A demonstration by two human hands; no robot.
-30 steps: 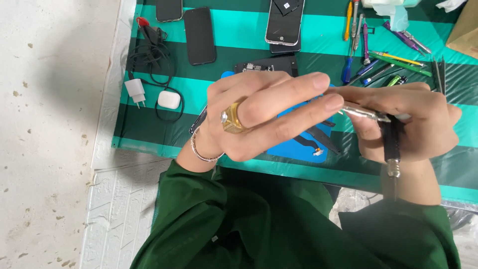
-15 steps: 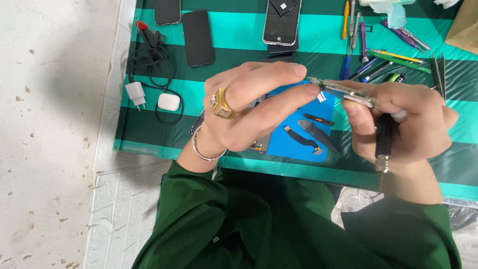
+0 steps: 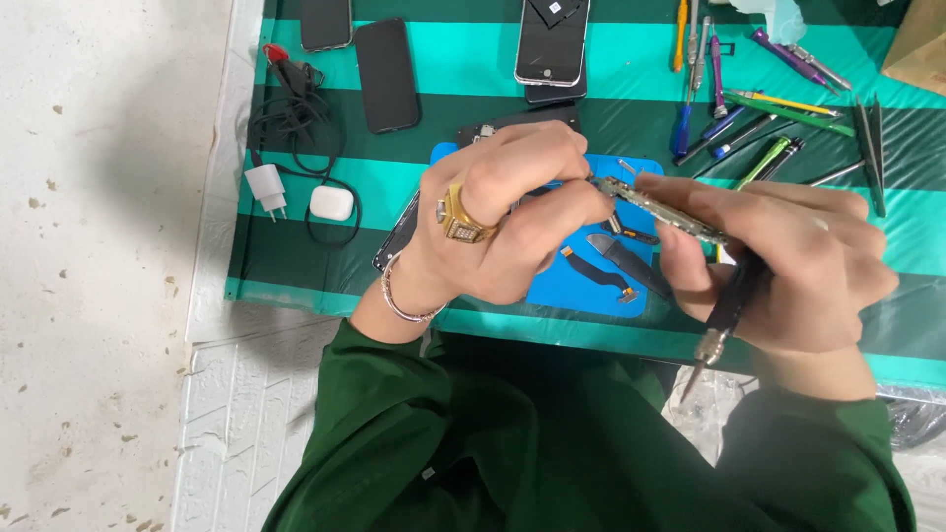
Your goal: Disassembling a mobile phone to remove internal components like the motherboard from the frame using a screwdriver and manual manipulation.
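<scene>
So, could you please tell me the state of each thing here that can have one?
Left hand: pinching the board's end.
Right hand: gripping board and screwdriver.
Circuit board: held above the blue mat.
Screwdriver: tip pointing down, idle.
Top phone: screen dark.
Charger: unplugged.
Earbud case: closed.

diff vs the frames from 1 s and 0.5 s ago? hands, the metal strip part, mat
The left hand slid left off the blue mat, uncovering the flex cables. Its fingertips stay on the end of the narrow metal part. The right hand still pinches that part, with the dark screwdriver tucked in it. Phones, charger and tools unchanged.
</scene>
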